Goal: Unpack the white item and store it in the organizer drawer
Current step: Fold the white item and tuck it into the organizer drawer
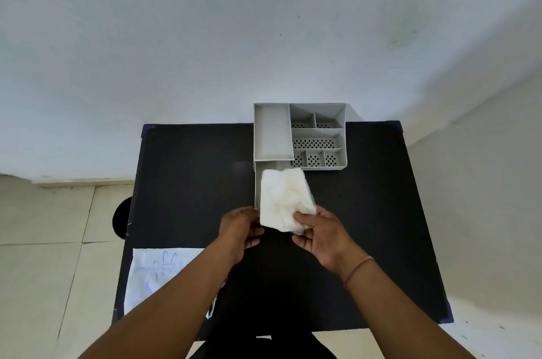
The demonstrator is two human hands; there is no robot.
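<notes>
A crumpled white item (283, 200) hangs over the pulled-out drawer (258, 182) of a grey organizer (272, 131) at the back of the black table (190, 182). My right hand (321, 237) pinches the item's near right corner. My left hand (239, 231) touches its near left edge, by the drawer's front, fingers curled. Most of the drawer is hidden under the item. A clear plastic package with blue print (158, 273) lies flat at the table's near left.
The organizer has several perforated compartments (318, 143) on its right side. A white wall rises behind the table. Tiled floor shows to the left, with a dark round object (121, 220) beside the table's edge.
</notes>
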